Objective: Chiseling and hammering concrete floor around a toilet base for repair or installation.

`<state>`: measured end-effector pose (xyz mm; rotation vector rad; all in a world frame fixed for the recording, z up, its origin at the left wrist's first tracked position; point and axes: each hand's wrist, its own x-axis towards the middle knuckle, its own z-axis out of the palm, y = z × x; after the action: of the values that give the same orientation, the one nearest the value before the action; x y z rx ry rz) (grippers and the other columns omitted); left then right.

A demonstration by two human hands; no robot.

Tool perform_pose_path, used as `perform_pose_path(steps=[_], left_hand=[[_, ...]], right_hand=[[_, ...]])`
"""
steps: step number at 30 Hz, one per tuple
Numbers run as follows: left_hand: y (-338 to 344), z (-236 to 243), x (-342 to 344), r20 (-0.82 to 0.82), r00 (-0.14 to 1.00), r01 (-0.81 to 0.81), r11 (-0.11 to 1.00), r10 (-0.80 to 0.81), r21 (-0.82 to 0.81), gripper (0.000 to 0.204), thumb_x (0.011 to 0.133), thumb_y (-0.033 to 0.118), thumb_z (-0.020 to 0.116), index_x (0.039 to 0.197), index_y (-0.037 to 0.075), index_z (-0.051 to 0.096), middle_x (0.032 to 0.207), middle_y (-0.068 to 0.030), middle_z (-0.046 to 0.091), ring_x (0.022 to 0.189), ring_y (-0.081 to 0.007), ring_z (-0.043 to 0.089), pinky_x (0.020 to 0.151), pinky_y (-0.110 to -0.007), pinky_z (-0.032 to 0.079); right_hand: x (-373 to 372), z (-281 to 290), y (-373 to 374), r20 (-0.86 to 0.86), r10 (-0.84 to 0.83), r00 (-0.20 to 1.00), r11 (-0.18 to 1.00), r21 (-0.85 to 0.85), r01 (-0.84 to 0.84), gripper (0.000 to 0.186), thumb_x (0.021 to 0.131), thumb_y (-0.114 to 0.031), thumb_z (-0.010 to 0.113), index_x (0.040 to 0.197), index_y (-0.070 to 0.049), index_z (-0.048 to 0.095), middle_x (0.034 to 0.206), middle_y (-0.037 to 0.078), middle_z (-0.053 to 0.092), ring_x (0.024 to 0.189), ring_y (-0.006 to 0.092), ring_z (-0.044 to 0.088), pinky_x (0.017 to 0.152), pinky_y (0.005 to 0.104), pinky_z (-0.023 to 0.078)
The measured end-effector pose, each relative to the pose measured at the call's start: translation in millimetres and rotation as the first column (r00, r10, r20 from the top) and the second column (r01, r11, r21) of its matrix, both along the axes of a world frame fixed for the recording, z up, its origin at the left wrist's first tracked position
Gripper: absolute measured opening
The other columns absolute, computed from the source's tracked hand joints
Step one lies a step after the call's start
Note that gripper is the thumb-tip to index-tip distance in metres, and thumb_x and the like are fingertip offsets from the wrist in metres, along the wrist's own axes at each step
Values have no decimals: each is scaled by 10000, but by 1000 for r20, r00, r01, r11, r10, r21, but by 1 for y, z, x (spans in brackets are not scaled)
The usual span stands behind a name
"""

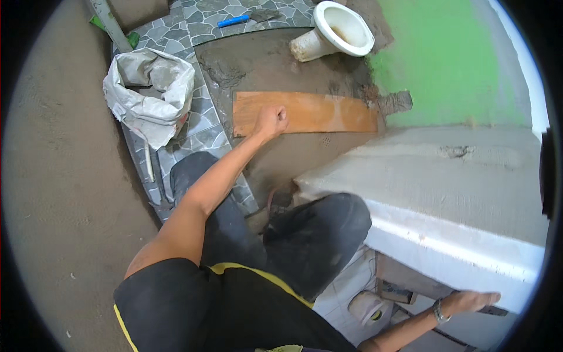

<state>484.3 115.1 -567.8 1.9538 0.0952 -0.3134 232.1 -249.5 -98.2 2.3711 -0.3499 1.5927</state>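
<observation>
My left hand (271, 121) is closed in a fist over the long orange-brown plank (328, 114), at its near edge left of the middle. Nothing shows in its fingers, though the palm side is hidden. The plank lies flat on grey, mortar-like ground. At the lower right, my right hand (469, 301), with a metal wristwatch (440, 312), stretches out its fingers along the edge of the white frame (457, 255). Beside and under these fingers shows a dark flat piece (497, 311), its kind unclear.
A dirty white toilet bowl (346, 29) stands beyond the plank. Patterned grey tiles (208, 108) run along the left, bearing an open white sack (151, 94) and a blue-handled tool (233, 22). A green wall (440, 64) rises at right. Near my right arm is a whitish round container (366, 305).
</observation>
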Motion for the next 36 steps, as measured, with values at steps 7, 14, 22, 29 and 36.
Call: perform_pose_path(steps=[7, 14, 22, 29, 36], left_hand=[[39, -82, -96, 75, 997, -32, 999, 32, 3, 316, 735, 171, 601, 1041, 112, 652, 740, -148, 657, 717, -255, 647, 683, -358, 500], [126, -79, -111, 438, 898, -244, 878, 44, 412, 632, 743, 178, 528, 1353, 148, 365, 1302, -161, 460, 1130, -366, 491, 932, -455, 409], [143, 2, -138, -424, 906, 329, 654, -14, 681, 434, 739, 256, 556, 1130, 75, 609, 1222, -183, 545, 1155, -324, 510, 934, -435, 421], [5, 193, -153, 17, 700, 680, 673, -714, 291, 537, 811, 541, 557, 786, 16, 666, 747, -160, 646, 722, -316, 629, 671, -401, 500], [-22, 206, -207, 225, 394, 775, 454, -891, 441, 234, 746, 246, 542, 686, 57, 667, 708, -174, 642, 701, -352, 637, 618, -450, 500]], right_hand=[[29, -11, 53, 248, 210, 946, 849, 434, -302, 678, 972, -448, 304, 1251, 168, 347, 1316, 266, 391, 1106, 318, 464, 981, 370, 374], [24, -9, 34, 147, 229, 962, 916, 301, -264, 742, 941, -509, 343, 1150, 201, 393, 1191, 261, 466, 988, 301, 488, 910, 361, 391], [23, -5, 25, 201, 208, 957, 911, 316, -265, 693, 938, -487, 342, 1068, 185, 449, 1118, 236, 503, 924, 278, 490, 866, 358, 402], [18, -5, 25, 259, 209, 943, 897, 334, -290, 661, 936, -468, 340, 995, 170, 499, 1054, 214, 536, 869, 257, 492, 827, 356, 411], [25, -9, 53, 301, 324, 897, 844, 336, -417, 631, 961, -431, 359, 1026, 180, 503, 1077, 201, 538, 892, 253, 486, 842, 348, 404]])
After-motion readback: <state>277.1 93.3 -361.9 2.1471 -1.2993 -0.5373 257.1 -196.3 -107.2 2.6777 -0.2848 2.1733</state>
